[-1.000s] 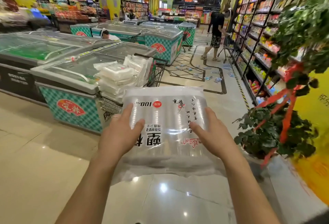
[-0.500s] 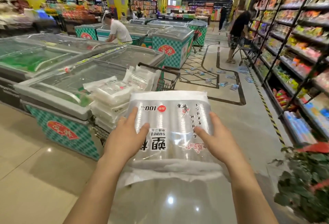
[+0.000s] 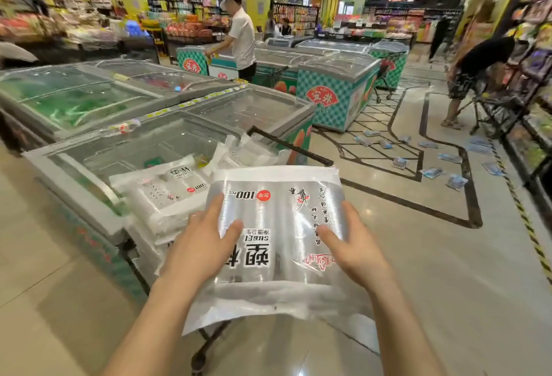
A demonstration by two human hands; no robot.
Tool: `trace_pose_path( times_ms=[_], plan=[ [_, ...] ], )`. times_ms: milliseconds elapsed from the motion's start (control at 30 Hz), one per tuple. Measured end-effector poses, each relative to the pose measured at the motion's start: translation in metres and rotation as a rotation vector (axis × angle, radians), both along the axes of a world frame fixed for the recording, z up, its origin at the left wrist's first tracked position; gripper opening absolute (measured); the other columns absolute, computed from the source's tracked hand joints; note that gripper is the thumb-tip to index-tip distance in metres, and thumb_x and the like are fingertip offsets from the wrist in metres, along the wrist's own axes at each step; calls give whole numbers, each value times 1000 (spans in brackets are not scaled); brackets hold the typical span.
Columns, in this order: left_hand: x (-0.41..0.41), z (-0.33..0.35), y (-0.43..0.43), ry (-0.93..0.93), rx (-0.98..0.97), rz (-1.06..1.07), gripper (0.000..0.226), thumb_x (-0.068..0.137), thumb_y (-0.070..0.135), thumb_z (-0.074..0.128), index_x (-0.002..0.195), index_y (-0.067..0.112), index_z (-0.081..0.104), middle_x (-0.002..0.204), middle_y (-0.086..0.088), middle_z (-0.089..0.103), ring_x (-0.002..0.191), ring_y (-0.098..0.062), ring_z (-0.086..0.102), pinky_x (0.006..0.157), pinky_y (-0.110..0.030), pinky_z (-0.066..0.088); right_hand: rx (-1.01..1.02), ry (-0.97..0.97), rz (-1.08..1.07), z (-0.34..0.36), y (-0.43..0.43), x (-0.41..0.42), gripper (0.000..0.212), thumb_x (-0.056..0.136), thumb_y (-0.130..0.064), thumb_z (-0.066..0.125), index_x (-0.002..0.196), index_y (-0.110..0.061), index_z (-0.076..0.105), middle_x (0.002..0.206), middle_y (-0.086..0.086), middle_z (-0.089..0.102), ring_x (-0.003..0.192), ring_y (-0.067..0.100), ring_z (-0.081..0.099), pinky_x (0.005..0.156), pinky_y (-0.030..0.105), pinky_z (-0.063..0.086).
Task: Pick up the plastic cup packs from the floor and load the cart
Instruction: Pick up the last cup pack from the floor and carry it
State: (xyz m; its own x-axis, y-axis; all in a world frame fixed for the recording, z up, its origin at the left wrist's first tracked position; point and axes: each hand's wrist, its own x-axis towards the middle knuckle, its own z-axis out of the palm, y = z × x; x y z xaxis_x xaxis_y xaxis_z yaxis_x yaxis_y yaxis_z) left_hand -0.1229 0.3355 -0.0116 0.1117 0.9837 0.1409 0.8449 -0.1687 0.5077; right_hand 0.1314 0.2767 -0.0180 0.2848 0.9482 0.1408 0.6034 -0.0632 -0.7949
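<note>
Both hands, left (image 3: 197,248) and right (image 3: 357,253), grip the cup pack (image 3: 277,226) flat by its sides, just right of the cart's (image 3: 291,146) stacked packs (image 3: 167,190).

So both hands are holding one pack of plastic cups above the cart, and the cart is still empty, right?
Not quite: the cart is not empty. The head view shows several cup packs already stacked in it. The rest holds: the left hand and right hand hold one pack of plastic cups above the cart.
</note>
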Motion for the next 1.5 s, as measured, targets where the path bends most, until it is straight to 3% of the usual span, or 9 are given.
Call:
trace_pose_path(
  times_ms=[167,300,467,667,767,867,1133,1333,1500],
  plan=[
    [26,-2,76,-41,-21,136,69,92,59,40,151,39,11,142,-10,45,132,-27,40,97,-39,38,-21,-11,113,2,110,36,71,89,-45,62,150,-28,30,149,-12,40,138,10,35,106,26,30],
    [18,-14,121,-76,-60,246,67,93,58,40,151,40,11,144,-8,42,134,-26,39,100,-39,38,-51,1,246,-6,191,28,85,79,-58,55,152,-24,29,154,-9,36,140,9,33,110,27,27],
    [-14,-24,183,-123,-59,396,66,94,53,43,151,39,14,150,-6,36,135,-25,37,101,-35,34,-60,-25,406,-20,293,-7,75,91,-47,59,153,-22,25,157,-7,28,144,8,25,110,21,18],
    [-58,-31,254,-109,-77,563,65,95,55,41,151,40,13,146,-10,38,131,-29,42,100,-39,37,-138,-122,490,-25,396,-66,77,91,-55,54,154,-28,19,158,-4,28,144,18,27,113,36,25],
    [-80,-30,280,-119,-92,630,65,95,51,42,152,35,13,145,-12,40,133,-29,39,103,-40,36,-155,-108,587,-27,440,-97,76,92,-52,55,154,-26,19,159,-6,24,145,15,24,114,32,21],
    [-98,-31,293,-109,-113,712,66,97,49,41,153,33,12,147,-11,36,133,-28,38,100,-35,35,-167,-114,680,-33,472,-128,75,94,-46,55,155,-21,19,159,-6,23,145,12,22,111,23,19],
    [-135,-64,332,-11,-167,847,66,95,54,39,152,33,14,151,-9,35,135,-26,38,102,-44,40,-258,-46,774,-78,534,-178,69,94,-42,55,153,-26,22,151,-5,38,139,18,35,106,31,30],
    [-129,-108,345,-11,-250,897,68,92,59,32,150,44,-1,151,-16,33,105,-32,63,79,-39,53,-360,-142,817,-126,547,-192,73,97,-53,41,148,-51,-10,147,4,46,129,27,49,91,38,39],
    [-132,-112,348,-4,-264,906,68,94,57,33,150,44,-3,154,-14,26,109,-29,61,83,-38,51,-350,-147,819,-131,556,-192,75,93,-55,44,150,-48,-5,144,4,49,127,26,50,93,40,43]
  ],
)
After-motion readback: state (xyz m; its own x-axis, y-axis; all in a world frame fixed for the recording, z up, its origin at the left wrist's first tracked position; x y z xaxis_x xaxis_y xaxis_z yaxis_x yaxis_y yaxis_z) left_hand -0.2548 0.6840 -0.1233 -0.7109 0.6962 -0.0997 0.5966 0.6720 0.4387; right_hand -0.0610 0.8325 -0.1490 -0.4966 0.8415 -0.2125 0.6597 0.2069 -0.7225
